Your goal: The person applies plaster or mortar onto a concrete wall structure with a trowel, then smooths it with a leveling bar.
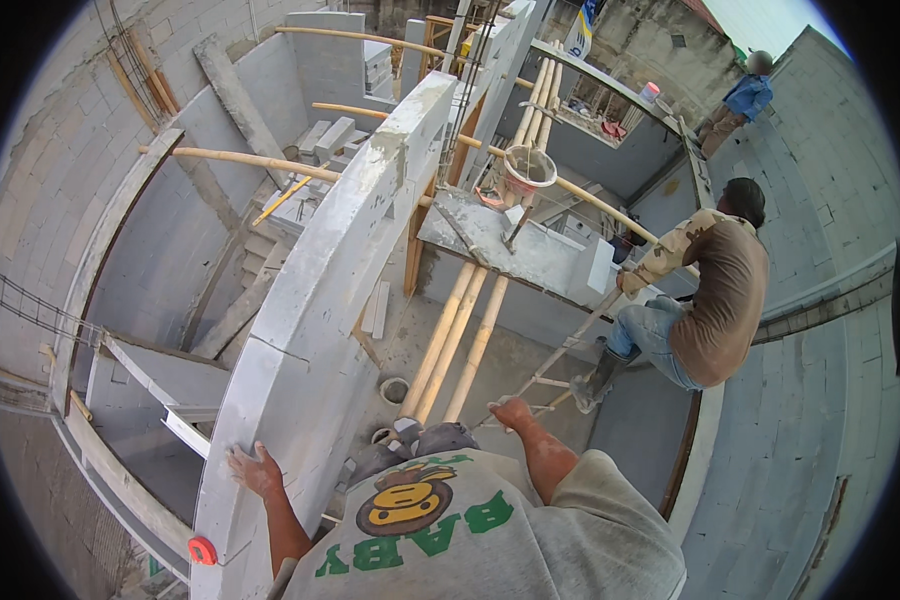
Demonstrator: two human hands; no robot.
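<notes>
My left hand (255, 470) rests on the top of a pale block wall (280, 350), with its fingers spread and nothing in them. A red tape measure (202, 550) lies farther down the same wall top, close to my left forearm. My right hand (511, 412) is closed around the rail of a metal ladder (550, 380), out in front of my right side. Across from me a co-worker (720, 290) in a brown top and jeans perches on the ladder's far side, one hand near its upper rail.
Bamboo poles (455, 345) span the gap below me. Beyond them a mortar-smeared board (510, 240) bears a bucket (530, 168), a hammer-like tool (517, 236) and a pale block (592, 268). Another person (745, 100) in blue is at the far right wall. Rebar (470, 80) rises beside the wall.
</notes>
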